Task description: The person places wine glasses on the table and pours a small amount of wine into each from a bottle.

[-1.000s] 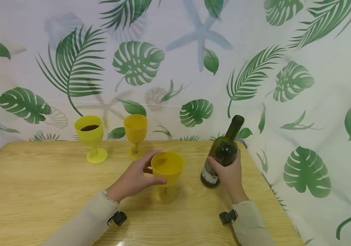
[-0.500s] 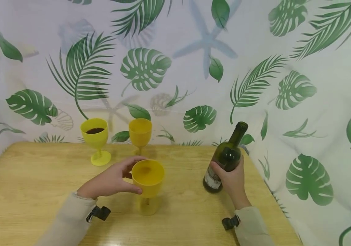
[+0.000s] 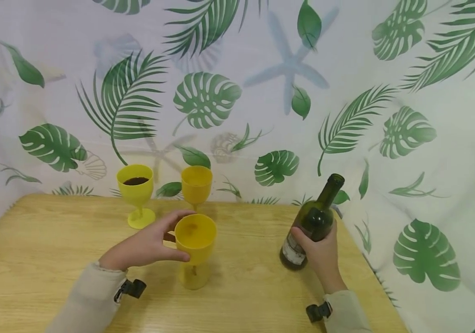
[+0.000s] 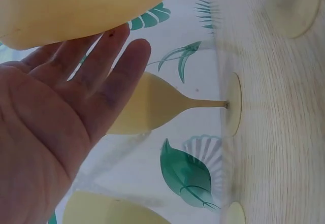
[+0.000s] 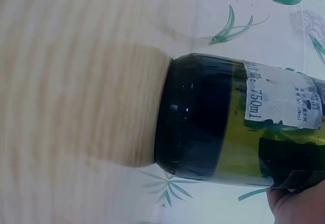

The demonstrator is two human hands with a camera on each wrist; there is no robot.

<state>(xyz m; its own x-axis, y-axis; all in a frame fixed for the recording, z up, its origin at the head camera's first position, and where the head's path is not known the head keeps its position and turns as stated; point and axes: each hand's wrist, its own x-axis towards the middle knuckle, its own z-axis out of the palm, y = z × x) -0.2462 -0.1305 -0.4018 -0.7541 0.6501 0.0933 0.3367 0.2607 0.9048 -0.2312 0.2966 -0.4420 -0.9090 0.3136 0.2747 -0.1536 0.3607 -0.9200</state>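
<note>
The left hand (image 3: pixel 150 243) holds the yellow front goblet (image 3: pixel 196 238) by its bowl, thumb on the near side and fingers (image 4: pixel 109 49) against the far side; the goblet is upright, near the middle of the wooden surface (image 3: pixel 254 300). The right hand (image 3: pixel 321 254) has its fingers wrapped round a green bottle (image 3: pixel 314 217) to the right; behind the front goblet stand a rear goblet (image 3: pixel 196 185) and, left of it, a lime-yellow goblet (image 3: pixel 137 196) containing dark liquid (image 3: pixel 136 181).
</note>
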